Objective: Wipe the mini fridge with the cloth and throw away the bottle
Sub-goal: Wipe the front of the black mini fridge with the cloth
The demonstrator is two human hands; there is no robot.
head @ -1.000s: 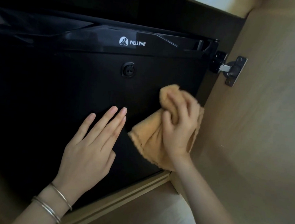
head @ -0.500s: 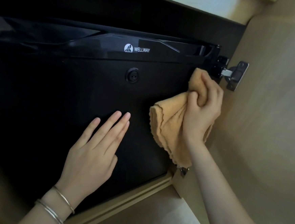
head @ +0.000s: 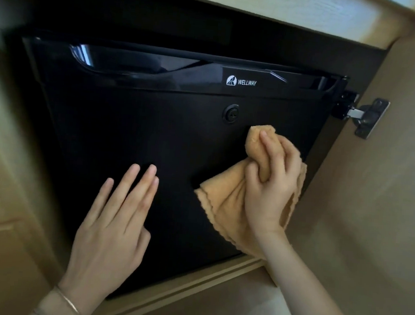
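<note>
**Wiping stroke returns to the door's middle**

Flat and open, the left hand (head: 111, 227) braces the glossy black mini fridge door (head: 134, 131). Right hand (head: 268, 187) grips the bunched, soft orange fleece cloth (head: 225, 203), now below the round lock (head: 231, 114), having come down from the metal hinge (head: 368, 116); wiping continues. No bottle is visible.
</note>
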